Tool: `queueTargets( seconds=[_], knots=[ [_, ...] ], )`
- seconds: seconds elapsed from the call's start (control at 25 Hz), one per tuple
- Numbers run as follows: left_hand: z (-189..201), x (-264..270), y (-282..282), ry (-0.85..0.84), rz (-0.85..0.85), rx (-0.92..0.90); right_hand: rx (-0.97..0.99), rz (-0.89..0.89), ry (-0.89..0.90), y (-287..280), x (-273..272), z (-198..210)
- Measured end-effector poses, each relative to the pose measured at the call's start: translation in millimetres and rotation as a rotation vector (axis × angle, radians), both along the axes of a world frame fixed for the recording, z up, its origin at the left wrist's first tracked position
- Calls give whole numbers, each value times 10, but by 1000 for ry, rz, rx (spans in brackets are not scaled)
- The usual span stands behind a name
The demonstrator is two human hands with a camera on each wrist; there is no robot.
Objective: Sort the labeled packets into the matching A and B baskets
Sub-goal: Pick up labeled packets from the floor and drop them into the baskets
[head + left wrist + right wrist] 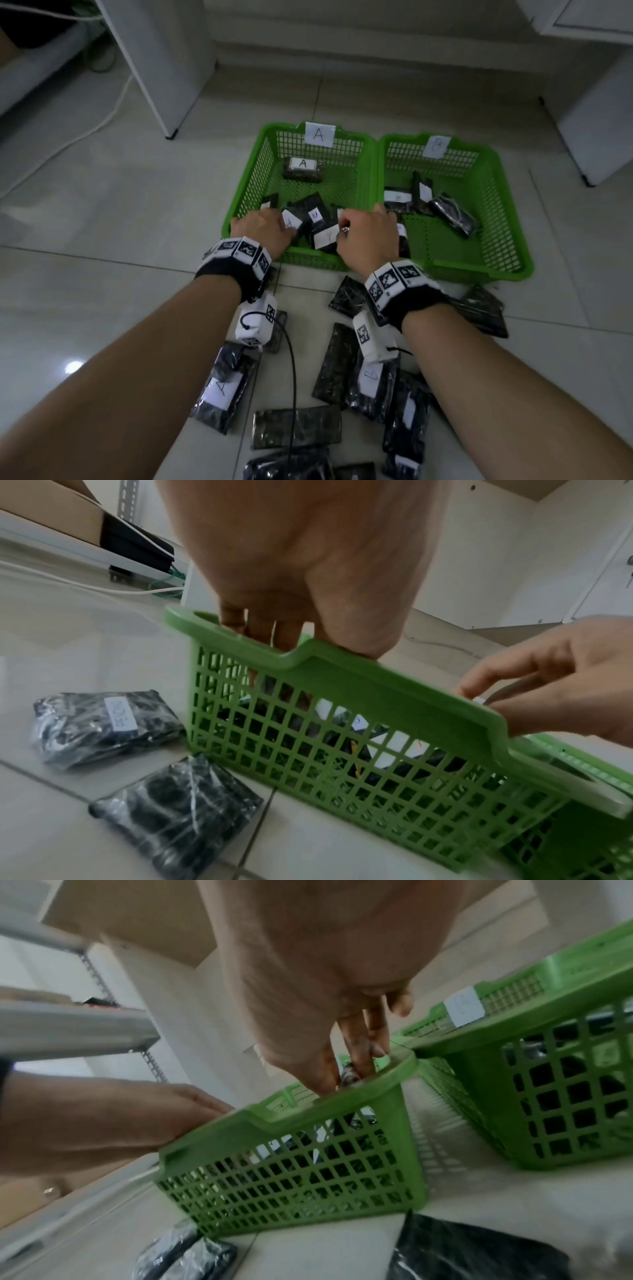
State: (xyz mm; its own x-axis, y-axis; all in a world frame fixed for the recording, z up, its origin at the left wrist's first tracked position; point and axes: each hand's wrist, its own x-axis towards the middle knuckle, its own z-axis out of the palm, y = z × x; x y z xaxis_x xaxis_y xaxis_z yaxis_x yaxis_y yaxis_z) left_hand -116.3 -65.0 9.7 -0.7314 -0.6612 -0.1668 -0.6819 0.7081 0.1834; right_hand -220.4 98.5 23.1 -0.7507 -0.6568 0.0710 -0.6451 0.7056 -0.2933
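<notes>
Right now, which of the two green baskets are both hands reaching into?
The A basket, the left of the two: the left hand and right hand are over its near rim; the B basket has no hand inside.

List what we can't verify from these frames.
- Left hand fingertips: head view, hidden behind its own back; grip unclear.
- Right hand contents: right wrist view, blurred.
- B basket packet labels: head view, too faint.
- Floor packets: several labels face down or cut off.

Both my hands reach over the near rim of the A basket (pixel 260 161): left hand (pixel 262 228) and right hand (pixel 368 233) among labelled packets (pixel 325 236). The B basket (pixel 493 205) sits right of my right hand; loose packets (pixel 335 363) lie beneath my wrists.
</notes>
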Motion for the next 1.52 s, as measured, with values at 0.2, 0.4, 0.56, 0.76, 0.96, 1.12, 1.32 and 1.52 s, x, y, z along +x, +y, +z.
queueTargets(
  seconds=[0.2, 0.4, 0.56, 0.76, 0.96, 1.12, 1.32, 1.52],
  knots=[
    [-55, 161, 48, 141, -8, 35, 132, 59, 160, 125, 67, -56],
    [21, 870, -63, 785, 388, -23, -313, 344, 169, 176, 496, 56],
    [-313, 1275, -76, 464, 397, 93, -92, 590, -91, 5, 962, -143],
    [-492, 1235, -225, 132, 84, 207, 217, 605, -235, -287, 1199, -503],
    [-521, 1197, -216, -30, 62, 55, 262, 597, -107, -466, 1143, -643],
    [-558, 1339, -180, 118, 125, 48, 163, 406, -200, -380, 1072, -639],
    [-402, 1483, -166, 726, 617, 702, 115, 345, -161, -95, 1061, -378],
    [-53, 1595, 8, 1016, 653, 1017, -459, 116, -780, 107, 937, -127]
  ],
)
